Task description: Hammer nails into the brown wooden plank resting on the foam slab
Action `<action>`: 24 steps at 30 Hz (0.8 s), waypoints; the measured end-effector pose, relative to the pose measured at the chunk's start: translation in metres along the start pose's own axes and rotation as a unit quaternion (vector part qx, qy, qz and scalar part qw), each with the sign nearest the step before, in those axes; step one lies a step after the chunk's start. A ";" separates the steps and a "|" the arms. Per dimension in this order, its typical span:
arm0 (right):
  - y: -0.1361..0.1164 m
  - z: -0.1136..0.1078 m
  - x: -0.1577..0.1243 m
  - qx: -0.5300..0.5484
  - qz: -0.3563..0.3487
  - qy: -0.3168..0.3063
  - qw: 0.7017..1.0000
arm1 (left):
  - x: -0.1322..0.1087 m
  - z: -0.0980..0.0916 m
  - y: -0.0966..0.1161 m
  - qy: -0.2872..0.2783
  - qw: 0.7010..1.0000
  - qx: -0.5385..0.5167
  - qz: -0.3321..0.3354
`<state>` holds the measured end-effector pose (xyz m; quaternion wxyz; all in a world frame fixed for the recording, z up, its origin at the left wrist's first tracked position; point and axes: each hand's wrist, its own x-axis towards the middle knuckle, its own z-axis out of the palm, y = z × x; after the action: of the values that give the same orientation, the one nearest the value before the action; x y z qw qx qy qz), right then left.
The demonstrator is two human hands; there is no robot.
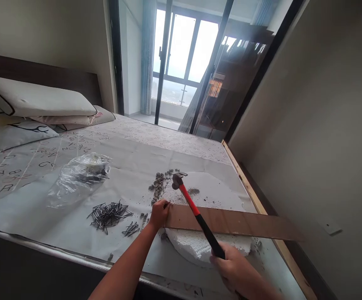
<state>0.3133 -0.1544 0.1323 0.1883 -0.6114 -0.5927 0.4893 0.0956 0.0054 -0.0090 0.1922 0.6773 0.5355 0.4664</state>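
My right hand (pixel 230 266) grips the black lower handle of a claw hammer (pixel 196 212) with a red upper shaft. The hammer is raised at a slant, its dark head over the far side of a long brown wooden board (pixel 218 221). My left hand (pixel 159 213) is closed at the board's left end, fingertips pinched at its far corner; whatever lies between them is too small to make out. The board lies across a broken white foam slab (pixel 187 243). Left of my left hand are a pile of nails (pixel 108 215) and a few loose nails (pixel 131 228).
Grey rubble crumbs (pixel 158 185) lie beside the foam. A clear plastic bag (pixel 83 175) with dark contents is farther left. Pillows (pixel 46 98) rest at the headboard. A wooden rail (pixel 246 183) runs along the bed's right edge, near the wall.
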 end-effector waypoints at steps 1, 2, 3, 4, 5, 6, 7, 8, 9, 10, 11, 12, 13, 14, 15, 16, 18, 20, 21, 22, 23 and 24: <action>0.000 -0.002 0.000 -0.001 -0.011 0.005 1.000 | 0.000 0.000 0.000 0.000 1.000 -0.003 0.001; -0.001 -0.003 0.000 -0.003 -0.018 0.008 1.000 | 0.000 0.000 0.001 0.002 1.000 -0.005 0.001; 0.000 -0.003 0.000 -0.003 -0.021 0.009 1.000 | 0.000 0.000 0.001 0.002 1.000 -0.006 0.002; 0.001 -0.002 0.001 -0.004 -0.017 0.006 1.000 | 0.000 0.001 0.000 0.005 1.000 -0.004 0.002; 0.002 0.000 0.002 -0.005 -0.009 0.001 1.000 | 0.001 0.001 -0.001 0.009 1.000 -0.002 0.002; 0.004 0.003 0.002 -0.007 0.002 -0.003 1.000 | 0.001 0.001 -0.001 0.011 1.000 0.001 0.001; 0.004 0.004 0.002 -0.009 0.011 -0.006 1.000 | 0.001 0.002 -0.002 0.012 1.000 0.002 0.002; 0.004 0.005 0.002 -0.012 0.017 -0.005 1.000 | 0.001 0.002 -0.003 0.012 1.000 0.001 0.003; 0.004 0.005 0.001 -0.013 0.016 -0.003 1.000 | 0.000 0.002 -0.003 0.010 1.000 -0.002 0.005; 0.003 0.004 0.000 -0.012 0.010 0.003 1.000 | 0.000 0.002 -0.003 0.008 1.000 -0.004 0.007; 0.002 0.002 0.000 -0.009 0.000 0.007 1.000 | 0.000 0.002 -0.002 0.003 1.000 -0.006 0.008; 0.002 0.000 -0.001 -0.006 -0.011 0.009 1.000 | 0.000 0.001 -0.002 0.000 1.000 -0.005 0.007; 0.002 0.000 -0.001 -0.004 -0.020 0.010 1.000 | 0.000 0.001 -0.001 -0.001 1.000 -0.002 0.004; 0.002 0.000 0.000 -0.005 -0.023 0.010 1.000 | 0.000 0.000 -0.001 -0.003 1.000 0.002 0.001; 0.003 0.001 0.001 -0.009 -0.020 0.005 1.000 | 0.000 0.000 -0.001 -0.004 1.000 0.007 -0.003; 0.005 0.003 0.002 -0.016 -0.012 -0.001 1.000 | 0.000 0.000 -0.001 -0.004 1.000 0.011 -0.006; 0.006 0.006 0.004 -0.031 -0.011 -0.007 0.999 | 0.000 0.000 -0.002 -0.002 1.000 0.015 -0.012; 0.005 0.006 0.005 -0.037 -0.031 -0.002 0.999 | 0.000 0.000 -0.003 -0.003 1.000 0.013 -0.017; 0.004 0.004 0.004 -0.038 -0.046 0.008 0.998 | 0.000 0.000 -0.003 -0.004 1.000 0.011 -0.020; 0.003 0.003 0.004 -0.040 -0.058 0.018 0.997 | 0.000 0.001 -0.003 -0.007 1.000 0.009 -0.023; 0.003 0.001 0.003 -0.042 -0.064 0.027 0.997 | 0.000 0.001 -0.003 -0.008 1.000 0.008 -0.026; 0.003 0.001 0.003 -0.042 -0.061 0.030 0.997 | 0.000 0.000 -0.003 -0.008 1.000 0.008 -0.028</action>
<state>0.3133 -0.1522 0.1284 0.2099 -0.5960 -0.6428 0.4330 0.0944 0.0064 -0.0116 0.2044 0.6673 0.5567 0.4506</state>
